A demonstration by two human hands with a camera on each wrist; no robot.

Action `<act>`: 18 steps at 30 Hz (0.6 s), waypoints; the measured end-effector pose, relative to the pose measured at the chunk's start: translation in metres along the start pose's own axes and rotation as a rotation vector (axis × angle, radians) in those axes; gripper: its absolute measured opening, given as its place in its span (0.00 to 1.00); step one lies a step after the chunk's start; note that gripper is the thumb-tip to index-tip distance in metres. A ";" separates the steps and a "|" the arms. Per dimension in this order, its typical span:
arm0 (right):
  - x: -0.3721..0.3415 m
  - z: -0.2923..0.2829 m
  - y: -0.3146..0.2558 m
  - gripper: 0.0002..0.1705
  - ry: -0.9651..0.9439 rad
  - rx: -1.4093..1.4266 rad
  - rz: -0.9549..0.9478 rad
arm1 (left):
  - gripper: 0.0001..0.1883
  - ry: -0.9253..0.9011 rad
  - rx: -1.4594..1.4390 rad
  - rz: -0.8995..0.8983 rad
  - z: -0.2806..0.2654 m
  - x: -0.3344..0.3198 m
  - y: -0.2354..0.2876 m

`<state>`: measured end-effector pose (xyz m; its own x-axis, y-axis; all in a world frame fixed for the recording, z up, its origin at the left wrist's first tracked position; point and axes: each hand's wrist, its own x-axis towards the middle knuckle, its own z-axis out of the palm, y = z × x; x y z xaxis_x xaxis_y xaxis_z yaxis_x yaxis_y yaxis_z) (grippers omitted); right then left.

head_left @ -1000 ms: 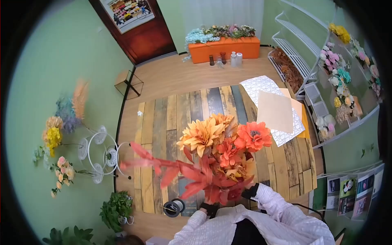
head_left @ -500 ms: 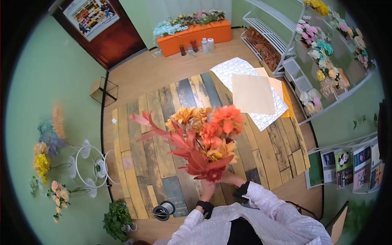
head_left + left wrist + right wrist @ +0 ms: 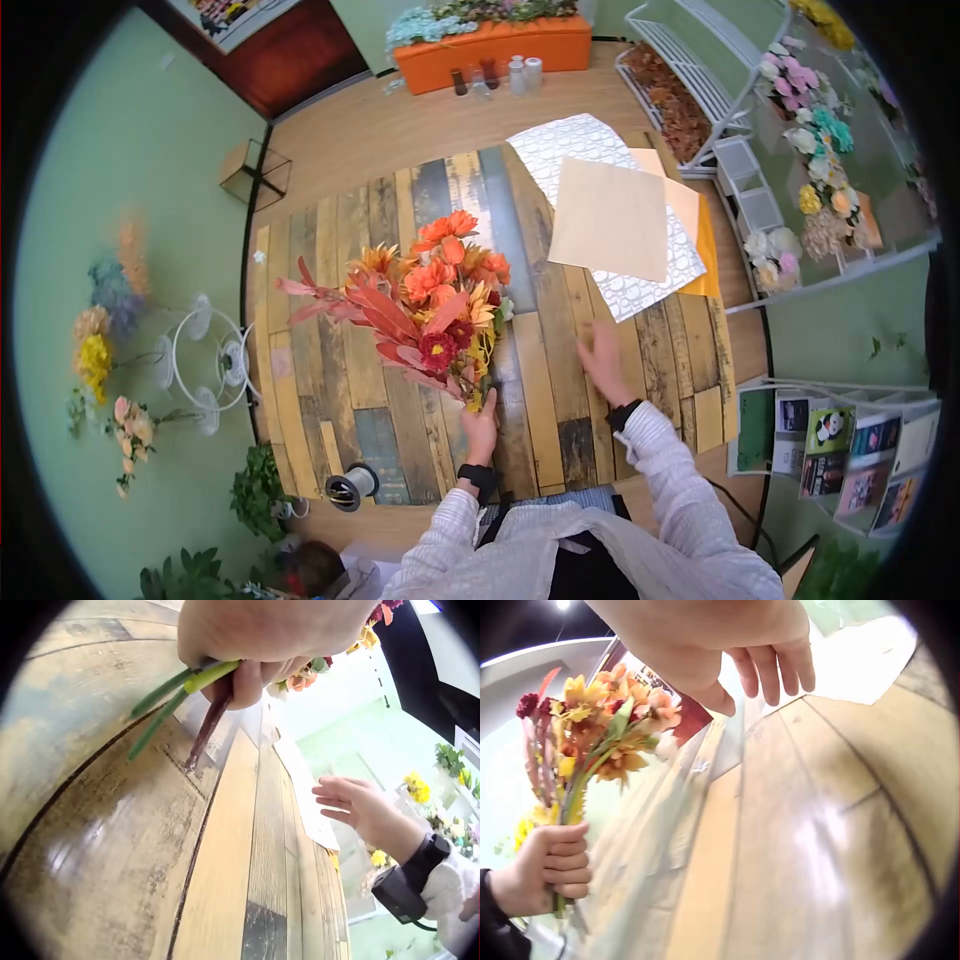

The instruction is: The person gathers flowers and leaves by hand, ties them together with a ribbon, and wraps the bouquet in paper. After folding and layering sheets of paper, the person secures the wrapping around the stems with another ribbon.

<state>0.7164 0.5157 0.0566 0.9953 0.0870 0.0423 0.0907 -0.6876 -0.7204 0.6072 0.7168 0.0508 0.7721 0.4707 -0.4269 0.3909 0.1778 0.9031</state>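
The left hand (image 3: 481,432) grips the bouquet (image 3: 435,315) by its stems; the right hand (image 3: 603,365) is spread, holding nothing

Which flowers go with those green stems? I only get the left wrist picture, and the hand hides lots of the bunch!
Observer: The head view shows long reddish leaves sticking out of the left side of the bunch, next to orange flowers.
Operator: Cool! Is anything else on the table, over past that hand's left side?
Observer: Yes, a spool sits by the near edge of the table, left of the left hand.
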 end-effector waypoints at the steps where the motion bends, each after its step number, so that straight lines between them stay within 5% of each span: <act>1: 0.018 0.002 0.017 0.25 0.036 -0.073 -0.066 | 0.12 0.004 -0.032 -0.119 -0.002 -0.001 0.003; 4: 0.075 0.002 0.024 0.31 0.150 -0.275 -0.224 | 0.13 0.131 -0.049 -0.059 -0.001 -0.007 -0.001; 7: 0.117 0.013 0.034 0.32 0.151 -0.352 -0.180 | 0.11 0.184 -0.004 -0.071 -0.002 -0.022 0.000; 10: 0.124 0.029 0.043 0.30 -0.078 -0.525 -0.337 | 0.13 0.256 -0.054 -0.053 -0.001 -0.032 -0.010; 12: 0.100 0.040 0.043 0.26 -0.105 -0.528 -0.590 | 0.13 0.346 -0.112 -0.080 -0.001 -0.041 -0.015; 18: -0.019 0.042 0.034 0.21 -0.334 -0.309 -0.832 | 0.11 0.449 -0.244 -0.084 0.003 -0.067 0.007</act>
<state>0.6991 0.5212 0.0025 0.5503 0.8042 0.2246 0.8193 -0.4682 -0.3310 0.5595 0.6836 0.0853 0.4312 0.7608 -0.4850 0.2733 0.4021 0.8739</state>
